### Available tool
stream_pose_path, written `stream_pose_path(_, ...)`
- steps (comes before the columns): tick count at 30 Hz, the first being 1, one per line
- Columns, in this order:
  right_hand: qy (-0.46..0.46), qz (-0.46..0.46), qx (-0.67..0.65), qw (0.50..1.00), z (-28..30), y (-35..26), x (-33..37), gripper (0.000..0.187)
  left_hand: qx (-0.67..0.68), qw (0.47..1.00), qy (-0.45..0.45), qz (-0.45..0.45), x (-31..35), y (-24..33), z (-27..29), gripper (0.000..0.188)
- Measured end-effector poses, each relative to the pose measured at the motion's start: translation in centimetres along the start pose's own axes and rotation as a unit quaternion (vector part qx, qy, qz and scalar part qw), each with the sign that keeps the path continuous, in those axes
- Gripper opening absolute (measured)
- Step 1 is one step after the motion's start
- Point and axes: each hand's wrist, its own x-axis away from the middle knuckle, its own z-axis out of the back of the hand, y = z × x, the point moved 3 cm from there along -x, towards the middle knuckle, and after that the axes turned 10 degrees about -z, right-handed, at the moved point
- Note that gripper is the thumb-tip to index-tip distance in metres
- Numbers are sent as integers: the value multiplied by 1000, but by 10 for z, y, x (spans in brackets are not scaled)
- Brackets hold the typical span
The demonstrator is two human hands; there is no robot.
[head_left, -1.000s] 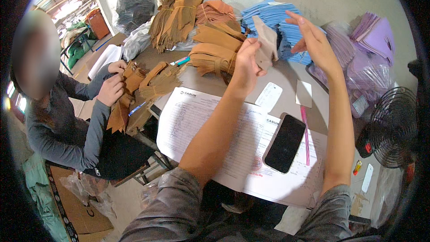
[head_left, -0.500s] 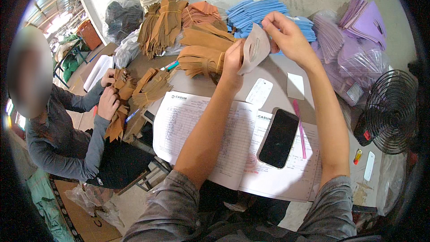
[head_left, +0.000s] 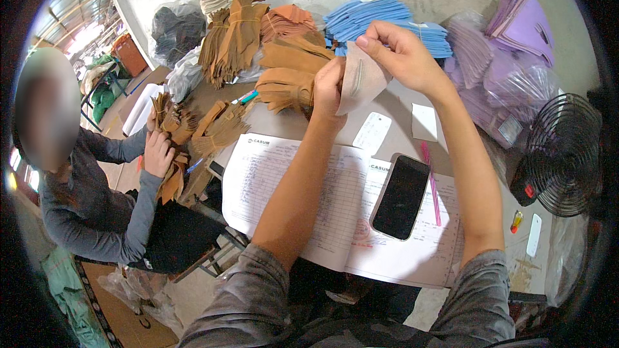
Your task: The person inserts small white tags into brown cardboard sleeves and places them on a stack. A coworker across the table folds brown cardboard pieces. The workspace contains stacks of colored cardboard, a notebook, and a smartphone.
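Beside the left edge of the bench (head_left: 401, 130), a co-worker (head_left: 80, 219) has both hands on brown strips (head_left: 173, 121). Along the back edge, next to this, brown bundles (head_left: 240, 35) stand already bound with a yellow band, so I judge that bundling is finished for these. Near the front edge lies an open book of printed forms (head_left: 267, 164).

Above the book, the person's left hand (head_left: 330, 87) is closed on the lower left side of a pale flat piece (head_left: 362, 82). This piece is in the air, between the two hands; its long slit faces up and I see nothing put through it. The right hand (head_left: 403, 58) pinches its top edge with thumb and fingers. Work on this piece seems to me halfway: it is picked up, but not laid down.

Behind the right hand is a blue stack (head_left: 367, 16). A phone (head_left: 401, 196) and a pink pen (head_left: 433, 190) rest on the book, in nobody's hand. Toward the back right corner are purple pieces (head_left: 525, 29). How many pieces remain, I cannot tell.
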Motion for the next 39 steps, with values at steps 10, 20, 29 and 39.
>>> stream_pose_path(10, 29, 11, 65, 997, -4, -8, 1, 32, 16, 999, -21, -23, 1, 4, -1, 25)
stream_pose_path(20, 42, 35, 61, 997, -10, -11, 1, 32, 40, 998, -38, -24, -2, 4, 4, 27)
stream_pose_path(29, 42, 23, 24, 999, -21, -13, -1, 32, 26, 997, -14, -67, 2, 10, 4, 30)
stream_pose_path(39, 9, -47, -54, 997, -33, -11, 1, 29, 36, 995, -8, -96, -5, 2, 14, 31)
